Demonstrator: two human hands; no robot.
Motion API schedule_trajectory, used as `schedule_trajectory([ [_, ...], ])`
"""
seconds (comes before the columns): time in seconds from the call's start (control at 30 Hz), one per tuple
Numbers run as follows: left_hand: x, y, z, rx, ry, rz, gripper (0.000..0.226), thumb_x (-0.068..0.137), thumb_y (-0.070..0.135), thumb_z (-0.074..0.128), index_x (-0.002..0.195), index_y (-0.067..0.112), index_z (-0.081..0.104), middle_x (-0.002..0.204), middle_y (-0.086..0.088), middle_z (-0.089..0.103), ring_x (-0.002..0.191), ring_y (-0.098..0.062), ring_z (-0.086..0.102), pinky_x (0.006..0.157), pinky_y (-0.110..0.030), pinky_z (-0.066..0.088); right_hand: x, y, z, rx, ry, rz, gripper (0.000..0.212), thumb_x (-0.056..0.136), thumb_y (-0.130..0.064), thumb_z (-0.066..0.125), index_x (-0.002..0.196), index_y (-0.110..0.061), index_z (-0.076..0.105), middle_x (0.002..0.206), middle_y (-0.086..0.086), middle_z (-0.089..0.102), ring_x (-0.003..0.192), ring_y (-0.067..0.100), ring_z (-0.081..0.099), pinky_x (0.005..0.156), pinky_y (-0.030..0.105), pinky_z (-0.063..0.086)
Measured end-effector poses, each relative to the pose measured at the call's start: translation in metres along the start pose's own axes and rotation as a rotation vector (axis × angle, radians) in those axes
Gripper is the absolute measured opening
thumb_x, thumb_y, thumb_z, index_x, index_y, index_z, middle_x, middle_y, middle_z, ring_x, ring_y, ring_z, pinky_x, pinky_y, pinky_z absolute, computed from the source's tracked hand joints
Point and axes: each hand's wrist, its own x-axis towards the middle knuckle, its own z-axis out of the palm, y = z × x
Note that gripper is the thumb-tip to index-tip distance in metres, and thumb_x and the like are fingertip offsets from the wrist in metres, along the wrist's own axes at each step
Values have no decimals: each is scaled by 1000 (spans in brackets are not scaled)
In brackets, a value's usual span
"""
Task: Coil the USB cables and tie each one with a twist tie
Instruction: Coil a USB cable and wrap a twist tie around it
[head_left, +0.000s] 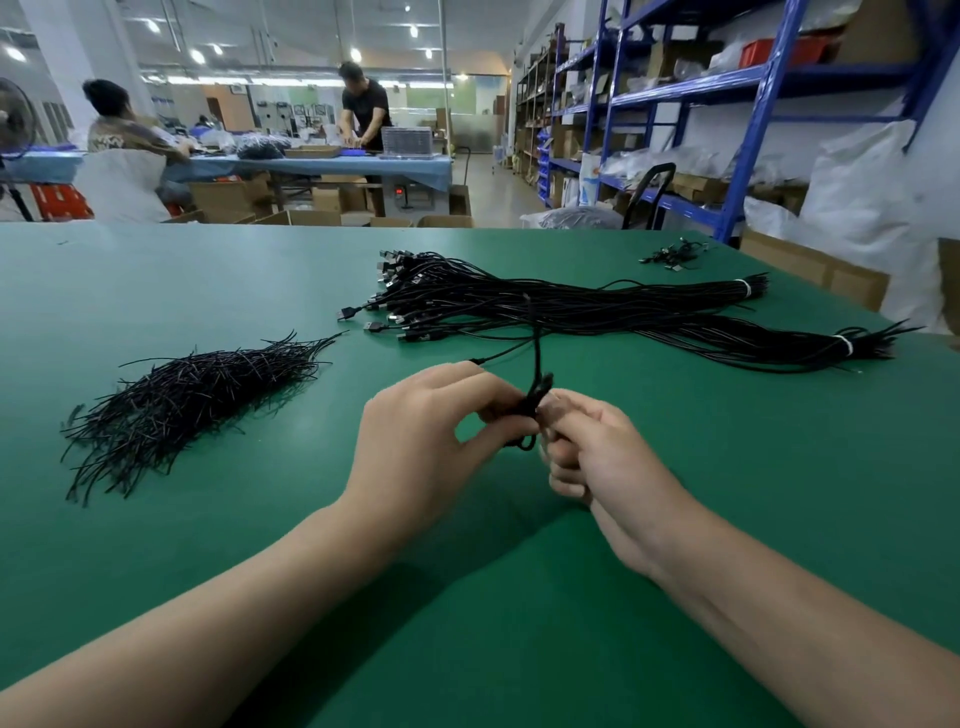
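Note:
My left hand (431, 441) and my right hand (597, 457) meet over the middle of the green table (208, 291). Between their fingertips they pinch a small coil of black USB cable (532, 410). A loose strand of that cable rises from the coil and runs back toward the big bundle of black USB cables (571, 306) lying behind. That bundle is bound with white ties at its right ends. A heap of black twist ties (192, 400) lies to the left of my hands.
A few cable pieces (672, 255) lie at the table's far right. Cardboard boxes (815, 270) stand by the right edge, blue shelving (753, 104) behind them. Two people work at a blue table (311, 163) far back.

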Motion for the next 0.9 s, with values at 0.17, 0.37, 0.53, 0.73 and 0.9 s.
schedule_trajectory([
  [0.17,0,-3,2,-93,-7,-58,21,93,39,68,85,22,77,82,12,70,76,-9,61,68,-20,45,-1,-3,-2,-107,28,-84,36,107,-27,46,72,-16,46,59,-5,29,54,12,26,53,29,26],
  [0.37,4,-2,1,-742,-471,-850,62,97,66,41,73,22,78,74,-5,73,50,-14,54,41,-18,33,-3,-4,-10,-598,188,-577,39,107,-23,47,71,-10,40,56,-9,32,53,9,29,51,28,26],
  [0.53,7,-2,-2,-808,-705,-968,65,73,83,53,65,23,75,73,-7,71,47,-13,56,38,-17,32,-4,-4,-8,-785,198,-737,34,104,-27,46,74,-11,45,56,-5,36,53,19,36,49,43,36],
  [0.73,14,5,-6,-1062,-721,-1064,51,73,72,59,69,25,79,75,4,71,56,-5,61,40,-16,34,-4,-5,-8,-916,226,-809,32,103,-26,48,73,-18,40,58,-5,39,56,21,37,51,43,37],
  [0.9,11,12,-4,-777,-366,-767,52,79,58,65,85,8,75,67,4,68,55,-6,56,45,-20,31,3,-2,-5,-575,156,-518,38,106,-22,49,71,-9,42,58,-5,33,57,10,29,55,32,28],
])
